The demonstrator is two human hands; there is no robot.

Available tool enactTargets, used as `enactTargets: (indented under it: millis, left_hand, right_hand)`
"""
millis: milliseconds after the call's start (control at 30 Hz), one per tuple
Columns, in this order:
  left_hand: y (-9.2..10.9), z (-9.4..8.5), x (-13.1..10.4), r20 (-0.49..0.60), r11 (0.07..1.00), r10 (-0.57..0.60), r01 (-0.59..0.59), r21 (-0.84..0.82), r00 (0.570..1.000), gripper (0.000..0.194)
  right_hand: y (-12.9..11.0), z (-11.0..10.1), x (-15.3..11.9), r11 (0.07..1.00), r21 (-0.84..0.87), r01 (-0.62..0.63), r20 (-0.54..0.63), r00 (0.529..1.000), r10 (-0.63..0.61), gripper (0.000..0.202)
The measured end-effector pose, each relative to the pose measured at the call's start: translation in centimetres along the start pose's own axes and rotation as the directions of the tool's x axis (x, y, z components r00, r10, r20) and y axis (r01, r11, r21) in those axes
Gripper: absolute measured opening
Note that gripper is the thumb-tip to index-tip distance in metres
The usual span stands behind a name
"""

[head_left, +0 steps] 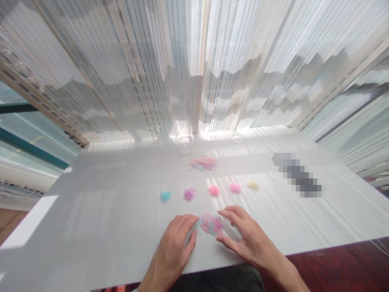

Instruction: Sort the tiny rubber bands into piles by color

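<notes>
A mixed pile of thin, pastel strands that look like small elastic bands (211, 224) lies on the white table near its front edge. My left hand (175, 242) is at the pile's left side, its curved fingers and thumb apart, fingertips at the strands. On the other side, my right hand (247, 233) is open, thumb and fingers spread around the right edge. Beyond my hands runs a row of small single-colour heaps: turquoise (165, 196), purple (189, 194), coral (214, 190), pink (234, 187) and pale yellow (252, 185).
A larger mixed heap (203, 163) lies behind the row on the white table (121, 239). Two clear round containers or lids, one (185, 144) left and one (238, 138) right, are near the back. A pixelated object (298, 174) lies at right. Sheer curtains hang behind.
</notes>
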State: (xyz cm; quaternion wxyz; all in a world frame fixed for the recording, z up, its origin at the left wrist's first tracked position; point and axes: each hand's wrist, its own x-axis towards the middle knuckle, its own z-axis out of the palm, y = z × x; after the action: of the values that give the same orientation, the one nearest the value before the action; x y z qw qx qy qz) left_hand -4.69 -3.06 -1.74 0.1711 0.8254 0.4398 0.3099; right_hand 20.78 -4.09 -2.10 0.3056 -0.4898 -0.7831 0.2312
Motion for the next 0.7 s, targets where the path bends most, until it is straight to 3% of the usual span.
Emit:
enactTargets:
  millis: [300,500,700]
  left_hand:
    - [0.1,0.6,0.3,-0.043,0.989,-0.013,0.007,-0.146,0.999,0.022]
    - [-0.1,1.2,0.9,-0.090,0.998,0.068,-0.068,-0.003,0.994,0.039]
    - [-0.2,1.6,1.0,-0.072,0.989,0.140,-0.136,0.057,0.988,0.026]
  right_hand:
    - [-0.9,1.2,0.9,0.997,0.008,0.072,0.017,0.997,-0.072,0.040]
    - [-0.9,1.5,1.6,0.988,0.090,0.127,-0.040,0.991,-0.124,0.036]
    - [0.3,1.2,0.7,0.990,0.090,0.112,-0.126,0.987,-0.100,0.031]
